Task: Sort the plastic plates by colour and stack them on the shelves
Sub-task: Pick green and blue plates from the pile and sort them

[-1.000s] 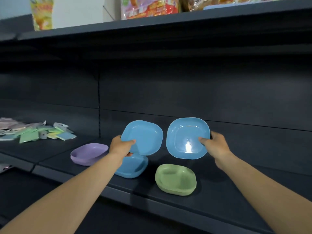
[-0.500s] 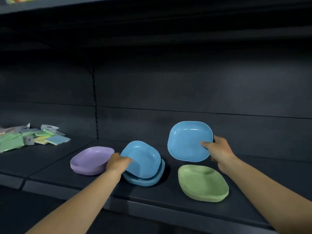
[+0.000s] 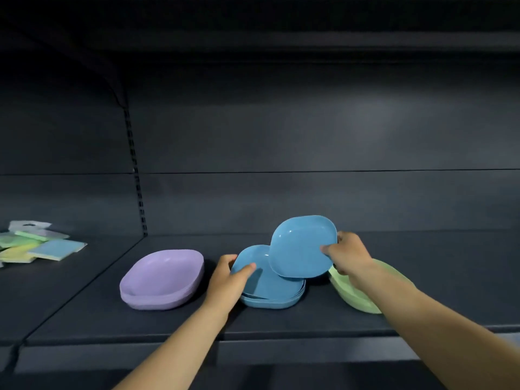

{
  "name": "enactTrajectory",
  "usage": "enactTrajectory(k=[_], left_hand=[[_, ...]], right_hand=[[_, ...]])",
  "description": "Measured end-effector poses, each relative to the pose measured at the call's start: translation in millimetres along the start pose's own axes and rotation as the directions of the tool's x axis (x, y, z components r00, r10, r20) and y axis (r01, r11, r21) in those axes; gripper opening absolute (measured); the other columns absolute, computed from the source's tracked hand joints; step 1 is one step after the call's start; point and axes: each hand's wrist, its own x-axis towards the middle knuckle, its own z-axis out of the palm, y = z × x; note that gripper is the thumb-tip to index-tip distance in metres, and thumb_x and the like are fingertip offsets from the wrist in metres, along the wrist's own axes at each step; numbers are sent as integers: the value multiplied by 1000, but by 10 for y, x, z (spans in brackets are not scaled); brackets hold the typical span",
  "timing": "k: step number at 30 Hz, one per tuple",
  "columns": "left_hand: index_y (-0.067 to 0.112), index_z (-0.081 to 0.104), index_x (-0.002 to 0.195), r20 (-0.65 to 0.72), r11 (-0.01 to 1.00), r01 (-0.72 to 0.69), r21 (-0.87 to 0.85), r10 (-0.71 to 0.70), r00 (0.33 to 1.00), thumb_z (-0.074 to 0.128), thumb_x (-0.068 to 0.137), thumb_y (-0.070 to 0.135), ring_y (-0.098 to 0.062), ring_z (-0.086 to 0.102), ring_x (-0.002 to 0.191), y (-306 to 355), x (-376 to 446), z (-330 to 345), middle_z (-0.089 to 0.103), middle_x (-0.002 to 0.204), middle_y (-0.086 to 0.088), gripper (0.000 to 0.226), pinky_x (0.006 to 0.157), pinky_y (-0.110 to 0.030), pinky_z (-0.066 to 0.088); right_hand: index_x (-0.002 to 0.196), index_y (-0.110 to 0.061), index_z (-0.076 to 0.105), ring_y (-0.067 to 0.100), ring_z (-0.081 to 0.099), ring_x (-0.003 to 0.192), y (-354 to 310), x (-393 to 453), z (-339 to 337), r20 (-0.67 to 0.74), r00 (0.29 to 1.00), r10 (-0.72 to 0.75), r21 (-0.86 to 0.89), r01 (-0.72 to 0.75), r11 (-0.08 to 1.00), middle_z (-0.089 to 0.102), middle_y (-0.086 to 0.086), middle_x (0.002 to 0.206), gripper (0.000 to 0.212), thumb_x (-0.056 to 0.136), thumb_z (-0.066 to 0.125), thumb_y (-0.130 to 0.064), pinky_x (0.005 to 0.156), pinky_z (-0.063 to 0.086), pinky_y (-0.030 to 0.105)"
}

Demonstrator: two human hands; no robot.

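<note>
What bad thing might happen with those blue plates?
The right hand pinches the tilted blue plate only by its edge, so it might slip and clatter onto the blue stack. The left hand is gripping the stack's top plate, so the lowered plate could bump those fingers. The right forearm passes just over the green plates and might nudge them.

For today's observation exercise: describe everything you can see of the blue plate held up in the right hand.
The raised blue plastic plate is a rounded square with a smooth, slightly glossy surface and a shallow raised rim. It is tilted, its face toward the camera, above the blue plate stack on the dark shelf. The right hand pinches its right edge; nothing else visibly touches it.
</note>
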Motion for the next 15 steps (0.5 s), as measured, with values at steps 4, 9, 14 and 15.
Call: enactTrajectory(k=[4, 9, 14, 15], left_hand=[[25, 56, 110, 38, 997, -32, -71, 35, 999, 62, 89, 31, -2, 56, 92, 18, -23, -32, 60, 104, 12, 23, 69, -17, 42], [32, 54, 109, 94, 992, -43, -120, 55, 994, 56, 93, 33, 4, 53, 90, 43, -36, -28, 58, 101, 21, 16, 76, -21, 39], [25, 52, 127, 95, 998, -47, -48, 52, 994, 54, 93, 38, -10, 49, 119, 16, -17, -28, 52, 131, 11, 37, 99, -26, 36], [23, 48, 134, 91, 998, -40, -42, 44, 995, 53, 93, 40, -12, 45, 125, 10, -13, -27, 49, 135, 10, 45, 103, -28, 34]], right_hand=[[95, 4, 56, 15, 25, 41, 40, -75, 140, 35, 998, 56, 18, -56, 998, 37, 5, 60, 12, 85, 50, 2, 39, 18, 20], [71, -7, 48, 16, 31, 40, 33, -165, 302, 62, 997, 39, -69, -34, 997, 40, 6, 55, 13, 80, 57, -3, 37, 23, 19], [62, -11, 45, 20, 33, 44, 69, -227, 448, 36, 999, -11, -254, 20, 967, 39, 5, 51, 16, 71, 55, -4, 43, 26, 21], [64, -9, 49, 21, 36, 49, 79, -244, 471, 31, 999, -19, -275, 27, 961, 42, 5, 54, 10, 70, 55, -5, 46, 28, 23]])
